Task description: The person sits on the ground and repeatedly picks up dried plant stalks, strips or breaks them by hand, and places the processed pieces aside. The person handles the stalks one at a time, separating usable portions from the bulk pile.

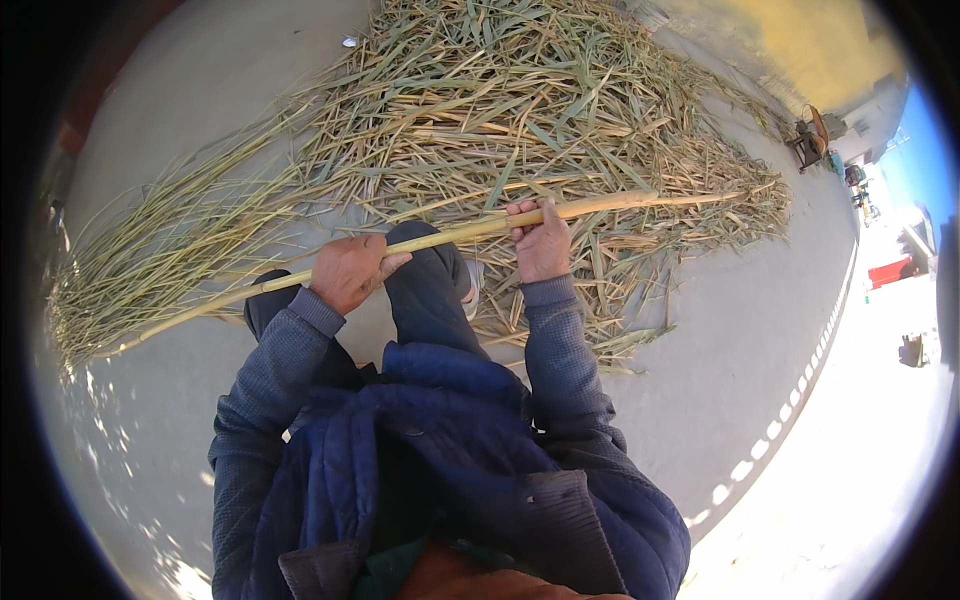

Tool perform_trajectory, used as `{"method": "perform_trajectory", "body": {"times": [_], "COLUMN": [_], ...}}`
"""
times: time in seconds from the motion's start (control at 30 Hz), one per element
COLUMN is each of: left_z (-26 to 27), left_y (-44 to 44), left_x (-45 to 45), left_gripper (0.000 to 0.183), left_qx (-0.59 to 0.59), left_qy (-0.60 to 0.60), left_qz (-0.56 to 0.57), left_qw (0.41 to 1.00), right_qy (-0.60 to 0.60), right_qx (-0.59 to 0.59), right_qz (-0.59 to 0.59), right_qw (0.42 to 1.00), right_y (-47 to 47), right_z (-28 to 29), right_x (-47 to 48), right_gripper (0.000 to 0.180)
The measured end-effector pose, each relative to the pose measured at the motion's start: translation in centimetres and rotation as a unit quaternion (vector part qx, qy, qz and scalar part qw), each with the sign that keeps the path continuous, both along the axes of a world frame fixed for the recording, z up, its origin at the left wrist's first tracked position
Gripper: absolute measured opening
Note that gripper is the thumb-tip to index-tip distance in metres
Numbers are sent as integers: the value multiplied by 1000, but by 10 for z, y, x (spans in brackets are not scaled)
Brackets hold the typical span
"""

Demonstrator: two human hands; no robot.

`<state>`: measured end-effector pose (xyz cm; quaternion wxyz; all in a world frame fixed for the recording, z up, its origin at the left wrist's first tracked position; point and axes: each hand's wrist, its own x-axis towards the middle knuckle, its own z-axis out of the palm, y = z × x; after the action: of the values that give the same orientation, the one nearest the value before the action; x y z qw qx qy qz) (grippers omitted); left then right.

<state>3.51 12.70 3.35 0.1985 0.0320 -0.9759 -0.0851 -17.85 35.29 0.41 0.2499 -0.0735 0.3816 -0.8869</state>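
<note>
A long pale yellow reed cane [465, 231] slants across my knees, from the lower left up to the right. My left hand [352, 271] is closed around it above my left knee, the back of the hand facing up. My right hand [540, 238] holds it farther along, palm turned up, with the fingers curled over it. Just past my right hand a peeling strip of dry sheath or split stalk runs on to the right. Beyond both hands a wide heap of dry stalks and leaves [495, 127] covers the ground.
Long thin canes [202, 232] lie fanned out at the left beside the heap. A chair-like object [810, 142] stands by a yellowish wall [817, 45] at the upper right. Grey concrete floor [720, 360] runs to a sunlit edge at the right. A small white scrap [349, 42] lies beyond.
</note>
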Motion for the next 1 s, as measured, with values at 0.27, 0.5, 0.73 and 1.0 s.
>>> {"method": "perform_trajectory", "body": {"times": [0.27,0.5,0.73,1.0], "left_z": [-6,6,29,52], "left_y": [-18,-25,-34,-95], "left_x": [21,25,29,104], "left_gripper": [50,52,53,46], "left_qx": [56,192,315,222], "left_qy": [-10,-74,-115,-124], "left_qz": [17,-8,-60,33], "left_qw": [998,979,940,967], "right_qy": [-109,2,70,-31], "right_qx": [14,-142,-252,-154], "right_qz": [-64,-66,-53,-210], "right_qw": [992,988,964,965], "right_y": [-2,-26,-20,93], "right_z": [14,39,50,24], "right_x": [-42,-32,-39,-146], "right_gripper": [15,25,32,39]}}
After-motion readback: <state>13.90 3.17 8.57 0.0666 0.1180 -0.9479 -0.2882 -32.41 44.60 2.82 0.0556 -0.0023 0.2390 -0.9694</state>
